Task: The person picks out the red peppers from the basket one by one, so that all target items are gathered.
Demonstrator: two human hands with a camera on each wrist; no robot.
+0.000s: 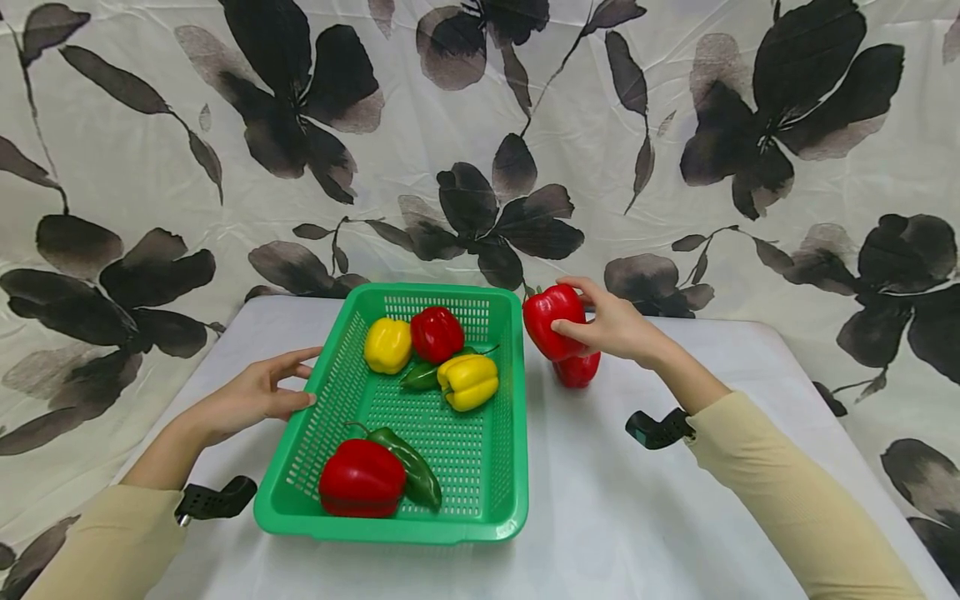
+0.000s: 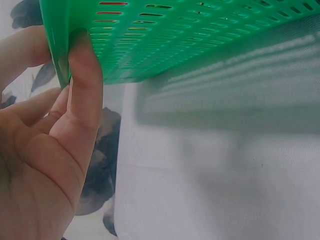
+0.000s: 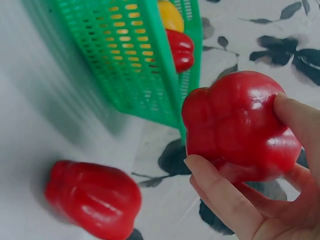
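My right hand holds a red bell pepper just off the right rim of a green plastic basket. In the right wrist view, fingers and thumb wrap the held pepper. A second red bell pepper lies on the table below it. My left hand pinches the basket's left rim, which the left wrist view shows between thumb and fingers. Inside the basket are two yellow bell peppers, a small red bell pepper, a large red one and green chili peppers.
A white cloth covers the table under the basket. Behind it hangs a floral curtain with dark flowers. Each wrist wears a black camera mount.
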